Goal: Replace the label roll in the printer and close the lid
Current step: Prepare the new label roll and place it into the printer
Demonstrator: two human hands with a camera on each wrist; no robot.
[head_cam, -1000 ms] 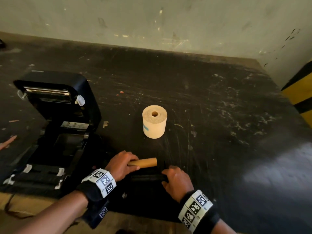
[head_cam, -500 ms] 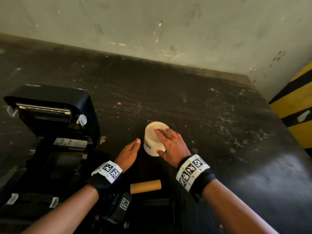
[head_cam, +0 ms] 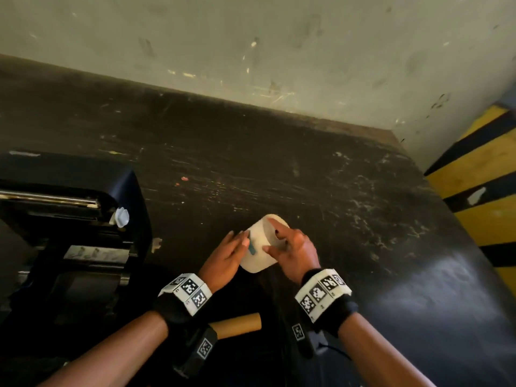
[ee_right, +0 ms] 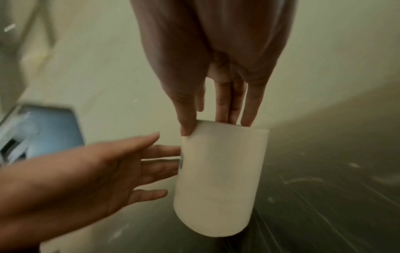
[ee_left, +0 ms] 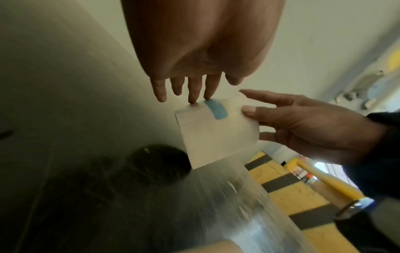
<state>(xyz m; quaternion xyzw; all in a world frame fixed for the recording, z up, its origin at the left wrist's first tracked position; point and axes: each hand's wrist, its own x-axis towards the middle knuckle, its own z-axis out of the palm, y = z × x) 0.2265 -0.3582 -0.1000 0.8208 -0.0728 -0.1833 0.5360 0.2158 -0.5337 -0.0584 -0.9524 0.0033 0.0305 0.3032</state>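
My right hand (head_cam: 279, 241) holds the white label roll (head_cam: 258, 248) lifted off the table and tilted, thumb on its side and fingers over its far end. In the right wrist view the thumb (ee_right: 188, 123) presses the label roll (ee_right: 218, 179) near its top edge. My left hand (head_cam: 237, 245) lies with straight fingers against the roll's left side, by a blue tape tab (ee_left: 216, 109). The black printer (head_cam: 69, 247) stands at the left with its lid (head_cam: 83, 185) raised. An empty brown cardboard core (head_cam: 237, 325) lies on the table between my forearms.
The dark, scuffed table (head_cam: 335, 191) runs back to a pale wall (head_cam: 251, 51). A yellow and black striped post (head_cam: 480, 191) stands past the table's right edge. A white knob (head_cam: 121, 216) sticks out of the printer lid's right side.
My right hand has lifted the roll off the table and tipped it over. My left hand has closed in and now touches the roll's side near the blue tab.
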